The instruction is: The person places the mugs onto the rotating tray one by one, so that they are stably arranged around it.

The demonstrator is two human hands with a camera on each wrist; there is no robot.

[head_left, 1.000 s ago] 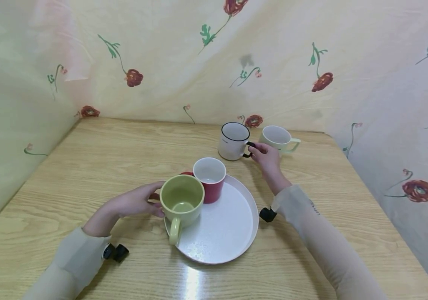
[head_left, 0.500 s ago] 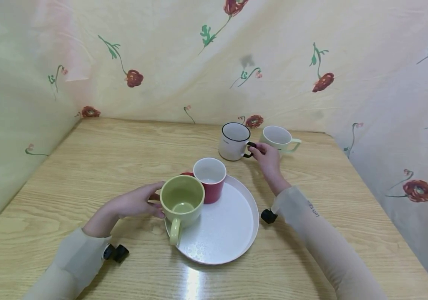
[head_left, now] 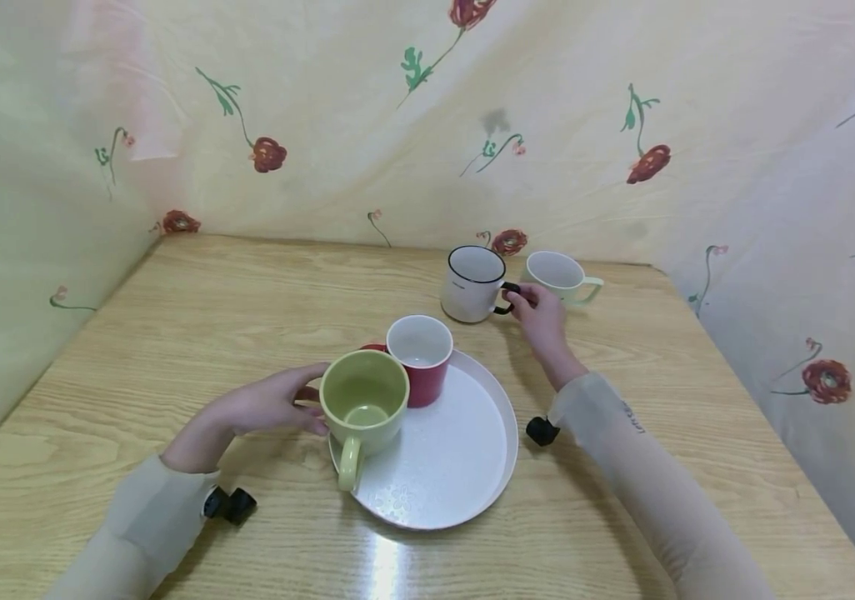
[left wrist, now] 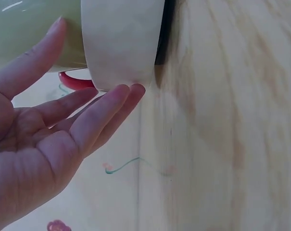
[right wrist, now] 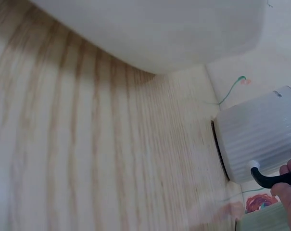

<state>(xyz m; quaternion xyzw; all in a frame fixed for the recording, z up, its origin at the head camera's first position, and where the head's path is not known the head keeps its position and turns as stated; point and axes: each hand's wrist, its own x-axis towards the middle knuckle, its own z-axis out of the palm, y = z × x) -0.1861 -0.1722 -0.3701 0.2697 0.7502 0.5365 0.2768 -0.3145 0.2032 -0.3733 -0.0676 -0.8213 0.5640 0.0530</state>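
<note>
Your R hand pinches white mug by its handle, behind the tray. Your L hand is wide, at tray's L edge nr green mug.

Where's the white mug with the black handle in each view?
Head: white mug near centre, slightly right.
Left wrist: not in it.
Right wrist: at the right edge, slightly below mid-height.
Shared landmark: white tray, below centre in head, at the top in both wrist views.
</note>
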